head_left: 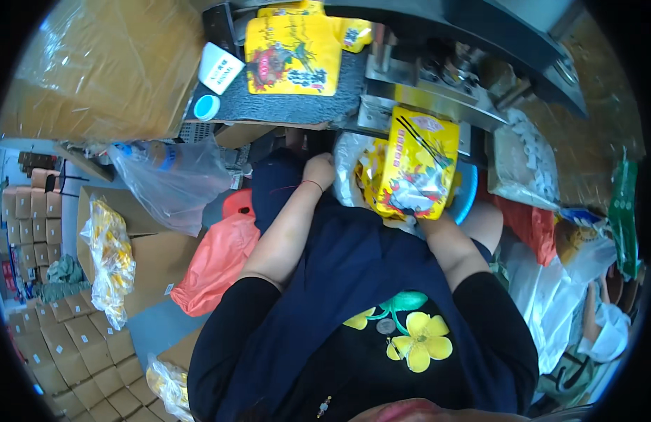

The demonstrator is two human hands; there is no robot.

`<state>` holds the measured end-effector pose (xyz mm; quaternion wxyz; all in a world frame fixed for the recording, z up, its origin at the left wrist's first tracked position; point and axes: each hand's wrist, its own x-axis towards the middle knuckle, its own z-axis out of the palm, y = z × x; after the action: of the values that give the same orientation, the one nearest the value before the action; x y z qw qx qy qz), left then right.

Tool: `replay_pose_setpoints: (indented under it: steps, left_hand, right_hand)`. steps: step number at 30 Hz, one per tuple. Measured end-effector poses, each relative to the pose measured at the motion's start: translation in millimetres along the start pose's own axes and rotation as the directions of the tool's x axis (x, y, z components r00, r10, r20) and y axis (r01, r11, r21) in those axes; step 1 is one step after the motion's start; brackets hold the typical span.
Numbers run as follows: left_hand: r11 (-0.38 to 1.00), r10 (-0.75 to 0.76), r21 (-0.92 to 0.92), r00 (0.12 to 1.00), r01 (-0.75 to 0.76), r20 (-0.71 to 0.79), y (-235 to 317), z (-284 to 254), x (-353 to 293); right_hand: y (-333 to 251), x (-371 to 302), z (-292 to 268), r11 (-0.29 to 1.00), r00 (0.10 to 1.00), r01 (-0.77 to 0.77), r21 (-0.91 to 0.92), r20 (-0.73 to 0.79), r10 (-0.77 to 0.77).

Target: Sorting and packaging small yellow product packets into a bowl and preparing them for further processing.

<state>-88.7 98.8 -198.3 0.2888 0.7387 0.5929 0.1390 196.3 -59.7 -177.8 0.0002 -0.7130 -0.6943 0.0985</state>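
My right hand (430, 216) is mostly hidden behind a yellow printed pouch (417, 163) that it holds upright, in front of a metal machine (438, 84). Below the pouch sits a clear plastic bag (350, 169) with more yellow pouches in it, resting on my lap. My left hand (318, 170) is closed at the left edge of that clear bag, a red string around its wrist. A stack of flat yellow pouches (292, 55) lies on a dark mat (283, 105) further up.
A white cup (220, 67) and a blue lid (206, 107) lie on the mat's left. Cardboard boxes (100, 63), a clear bag (174, 183), an orange bag (216, 264) and a bag of yellow items (111, 260) crowd my left. White and red bags (544, 281) lie right.
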Motion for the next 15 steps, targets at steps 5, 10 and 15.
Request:
replay_pose_setpoints:
  steps: [5, 10, 15]
  left_hand:
    - [0.999, 0.006, -0.043, 0.982, -0.015, -0.190, 14, -17, -12]
    - [0.965, 0.208, -0.007, 0.781, -0.262, -0.589, 33, -31, -21]
    - [0.487, -0.010, -0.873, 1.000, -0.014, -0.021, 68, -20, -39]
  right_hand:
    - [-3, 5, -15, 0.998, 0.998, -0.060, -0.008, -0.031, 0.060]
    - [24, -38, -91, 0.828, 0.980, -0.190, 0.528, 0.157, 0.125]
    - [139, -39, -8, 0.456, 0.765, -0.154, 0.877, -0.186, 0.617]
